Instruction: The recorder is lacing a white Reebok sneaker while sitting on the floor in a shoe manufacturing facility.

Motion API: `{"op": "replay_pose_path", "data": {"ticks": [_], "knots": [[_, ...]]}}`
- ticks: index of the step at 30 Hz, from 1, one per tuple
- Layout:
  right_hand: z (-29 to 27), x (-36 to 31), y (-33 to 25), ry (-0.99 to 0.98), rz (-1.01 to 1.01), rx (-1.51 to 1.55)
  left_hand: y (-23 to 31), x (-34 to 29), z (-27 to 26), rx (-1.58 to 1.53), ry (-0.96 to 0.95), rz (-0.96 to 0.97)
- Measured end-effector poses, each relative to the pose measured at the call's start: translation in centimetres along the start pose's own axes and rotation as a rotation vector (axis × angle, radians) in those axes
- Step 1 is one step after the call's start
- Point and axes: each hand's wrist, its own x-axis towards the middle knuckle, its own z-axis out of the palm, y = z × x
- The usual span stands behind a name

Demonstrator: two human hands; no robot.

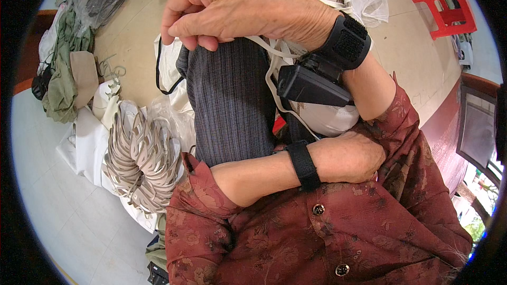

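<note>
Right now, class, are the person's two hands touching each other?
No: the right hand is raised near the top, apart from the left hand lower down.

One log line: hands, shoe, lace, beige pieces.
right hand: fingers curled, grip on white lace unclear | left hand: near white shoe, fingers hidden | beige pieces: person's left

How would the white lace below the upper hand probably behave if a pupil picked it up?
The white lace would probably flop, since it bends in loose curves. It is likely light, looking thin and narrow.
</note>
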Motion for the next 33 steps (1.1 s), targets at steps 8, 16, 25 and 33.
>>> {"op": "replay_pose_path", "data": {"ticks": [8,16,25,33], "knots": [[0.0,-0.1,-0.2,0.001,0.035,-0.010,0.0,0.1,-0.1,0.032,-0.030,-0.004],[-0.1,0.1,0.0,-0.014,0.021,-0.027,0.2,0.2,-0.5,-0.014,-0.049,-0.034],[0.0,0.0,-0.2,-0.008,0.027,-0.002,-0.3,0.0,0.4,0.024,0.036,0.031],[-0.1,0.0,0.2,-0.016,0.006,0.032,-0.1,0.2,0.2,0.060,0.016,0.013]]}}
